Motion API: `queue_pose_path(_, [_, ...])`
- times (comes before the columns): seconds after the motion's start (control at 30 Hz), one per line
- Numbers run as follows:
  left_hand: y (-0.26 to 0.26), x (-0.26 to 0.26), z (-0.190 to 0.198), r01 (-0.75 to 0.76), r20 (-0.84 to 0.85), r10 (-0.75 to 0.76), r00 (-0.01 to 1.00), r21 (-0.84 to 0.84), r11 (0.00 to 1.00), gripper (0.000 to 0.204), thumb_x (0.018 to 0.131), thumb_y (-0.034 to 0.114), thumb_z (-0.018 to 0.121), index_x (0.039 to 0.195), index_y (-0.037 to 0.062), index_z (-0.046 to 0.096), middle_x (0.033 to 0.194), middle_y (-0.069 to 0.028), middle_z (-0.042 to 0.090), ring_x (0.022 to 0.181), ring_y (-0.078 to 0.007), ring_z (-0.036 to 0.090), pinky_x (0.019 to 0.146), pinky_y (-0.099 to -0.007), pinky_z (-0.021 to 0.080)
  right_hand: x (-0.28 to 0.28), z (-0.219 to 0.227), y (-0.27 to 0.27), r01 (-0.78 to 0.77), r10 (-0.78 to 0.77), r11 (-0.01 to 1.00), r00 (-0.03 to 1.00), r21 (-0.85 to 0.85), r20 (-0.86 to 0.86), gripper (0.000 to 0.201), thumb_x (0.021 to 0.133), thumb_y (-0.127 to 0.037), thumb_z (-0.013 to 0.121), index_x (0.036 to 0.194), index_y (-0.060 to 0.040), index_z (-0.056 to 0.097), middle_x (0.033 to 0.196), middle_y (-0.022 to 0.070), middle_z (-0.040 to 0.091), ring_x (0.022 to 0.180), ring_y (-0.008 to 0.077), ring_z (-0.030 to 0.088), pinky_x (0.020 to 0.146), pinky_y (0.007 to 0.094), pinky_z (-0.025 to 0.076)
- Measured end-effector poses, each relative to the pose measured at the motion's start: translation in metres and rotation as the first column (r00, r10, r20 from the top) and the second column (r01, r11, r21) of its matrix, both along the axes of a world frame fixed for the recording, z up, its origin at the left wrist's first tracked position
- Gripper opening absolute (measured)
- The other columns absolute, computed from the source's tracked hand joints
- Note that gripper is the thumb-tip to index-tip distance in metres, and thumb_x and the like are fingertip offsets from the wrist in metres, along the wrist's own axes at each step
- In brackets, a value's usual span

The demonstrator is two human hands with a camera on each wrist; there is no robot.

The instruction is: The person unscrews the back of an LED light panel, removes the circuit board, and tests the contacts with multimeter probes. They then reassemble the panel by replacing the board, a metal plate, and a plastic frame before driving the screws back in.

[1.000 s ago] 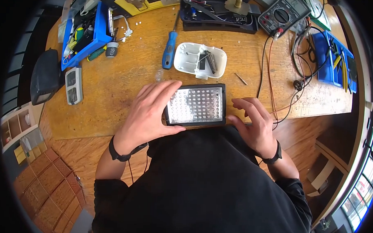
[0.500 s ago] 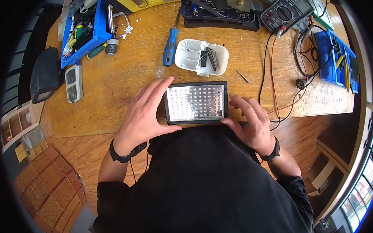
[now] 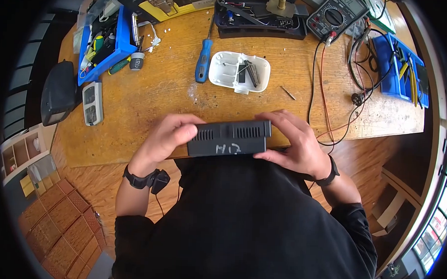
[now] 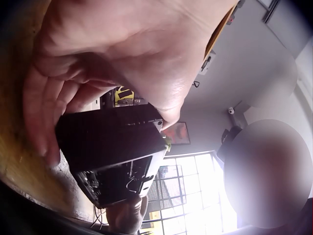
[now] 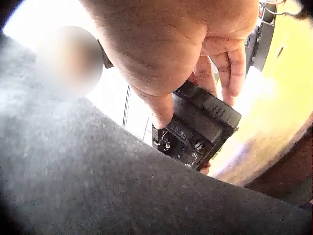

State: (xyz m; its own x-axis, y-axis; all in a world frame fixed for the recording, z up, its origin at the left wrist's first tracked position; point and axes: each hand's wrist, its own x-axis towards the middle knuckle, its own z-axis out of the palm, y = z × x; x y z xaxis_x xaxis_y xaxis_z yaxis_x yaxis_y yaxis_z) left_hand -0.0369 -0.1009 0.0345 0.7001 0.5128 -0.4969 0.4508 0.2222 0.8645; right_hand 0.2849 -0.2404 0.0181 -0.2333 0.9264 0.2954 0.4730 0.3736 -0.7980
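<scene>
Both hands hold a black LED lamp [image 3: 227, 139] at the table's front edge, tipped so its vented side with white handwriting faces up in the head view. My left hand [image 3: 165, 136] grips the left end, thumb on top by the vent slots. At the right end, my right hand [image 3: 296, 144] holds it between fingers on the far side and thumb at the near edge. In the left wrist view the lamp's casing [image 4: 110, 134] has an open side with a wire inside. The right wrist view shows inner parts of the lamp [image 5: 183, 144] too. Its LED face is hidden.
Beyond the lamp lie a white plastic casing [image 3: 224, 78] holding small dark parts, a blue screwdriver [image 3: 202, 65] and a thin metal bit [image 3: 288, 93]. A multimeter [image 3: 334, 16] with leads stands back right. Blue tool bins [image 3: 104, 61] flank the table; a grey-white device [image 3: 92, 104] lies left.
The lamp has been turned from LED face up to vented side up. My right hand has come in from beside it to hold its right end; the left thumb now lies on top.
</scene>
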Motion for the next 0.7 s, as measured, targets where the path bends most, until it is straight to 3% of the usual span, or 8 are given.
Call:
queue_pose_path(0.07, [-0.002,-0.002,0.006,-0.044,-0.017,0.041,0.999,-0.238,0.970,0.079,0.105,0.070,0.055,0.122,-0.0049,0.076,0.104,-0.0091,0.078,0.100,-0.0145,0.071,0.088,-0.0303,0.055,-0.002,0.005,-0.003,0.070,-0.083,0.981,0.994,-0.179,-0.066,0.061,0.089,-0.031,0.093,0.135,0.0012,0.069,0.103,0.0166,0.077,0.096,0.0346,0.075,0.088,0.0422,0.060])
queue_pose_path(0.2, [-0.013,-0.009,-0.010,-0.075,0.080,0.087,0.993,-0.145,0.987,0.086,0.110,0.075,0.044,0.131,-0.0050,0.071,0.113,-0.0099,0.077,0.105,-0.0143,0.070,0.091,-0.0307,0.056,-0.004,0.005,0.002,0.051,-0.117,0.912,0.984,-0.407,-0.137,0.054,0.096,-0.034,0.088,0.126,0.0069,0.072,0.100,0.0154,0.078,0.090,0.0275,0.076,0.085,0.0395,0.060])
queue_pose_path(0.27, [-0.018,0.001,-0.007,-0.168,0.159,0.177,0.971,-0.067,0.983,0.072,0.113,0.059,0.056,0.144,-0.0058,0.059,0.129,-0.0116,0.073,0.116,-0.0159,0.069,0.100,-0.0330,0.055,-0.007,-0.007,0.000,0.032,-0.306,0.802,0.880,-0.597,-0.364,0.055,0.098,-0.038,0.087,0.124,0.0079,0.074,0.103,0.0133,0.081,0.093,0.0181,0.075,0.086,0.0362,0.060])
queue_pose_path(0.3, [-0.019,0.002,-0.009,-0.168,0.159,0.177,0.971,-0.067,0.983,0.072,0.113,0.059,0.056,0.144,-0.0058,0.059,0.129,-0.0116,0.073,0.116,-0.0159,0.069,0.100,-0.0330,0.055,-0.006,-0.013,0.000,0.015,-0.336,0.758,0.866,-0.652,-0.371,0.063,0.099,-0.037,0.087,0.137,0.0096,0.068,0.114,0.0154,0.081,0.101,0.0164,0.076,0.090,0.0347,0.061])
queue_pose_path(0.37, [-0.021,0.003,-0.015,-0.059,0.174,0.057,0.983,0.006,0.998,0.062,0.111,0.035,0.070,0.153,-0.0061,0.049,0.141,-0.0128,0.067,0.125,-0.0176,0.066,0.106,-0.0355,0.055,-0.008,-0.018,-0.003,0.003,-0.389,0.760,0.803,-0.650,-0.452,0.068,0.098,-0.034,0.088,0.143,0.0106,0.063,0.117,0.0171,0.081,0.104,0.0180,0.076,0.092,0.0349,0.061])
queue_pose_path(0.4, [-0.020,0.002,-0.016,-0.058,0.174,0.056,0.983,0.006,0.998,0.062,0.111,0.035,0.070,0.153,-0.0061,0.049,0.141,-0.0128,0.067,0.125,-0.0176,0.066,0.106,-0.0355,0.055,-0.009,-0.019,-0.002,-0.008,-0.435,0.766,0.729,-0.642,-0.528,0.074,0.097,-0.031,0.089,0.149,0.0115,0.058,0.119,0.0189,0.080,0.107,0.0197,0.077,0.093,0.0350,0.062])
queue_pose_path(0.47, [-0.019,0.001,-0.018,-0.093,0.162,0.112,0.980,-0.119,0.989,0.056,0.107,0.017,0.076,0.151,-0.0064,0.050,0.143,-0.0141,0.066,0.129,-0.0197,0.065,0.109,-0.0368,0.054,-0.008,-0.017,-0.003,0.008,-0.412,0.771,0.769,-0.637,-0.489,0.077,0.097,-0.027,0.089,0.152,0.0120,0.054,0.121,0.0202,0.080,0.109,0.0215,0.077,0.094,0.0355,0.062])
queue_pose_path(0.7, [-0.019,-0.001,-0.018,-0.066,0.068,0.067,0.995,-0.018,0.998,0.060,0.106,0.028,0.079,0.147,-0.0067,0.053,0.136,-0.0162,0.071,0.121,-0.0212,0.071,0.101,-0.0368,0.058,-0.011,-0.018,-0.004,0.055,-0.410,0.763,0.812,-0.645,-0.416,0.074,0.095,-0.021,0.090,0.154,0.0089,0.055,0.120,0.0186,0.079,0.105,0.0211,0.079,0.090,0.0342,0.063])
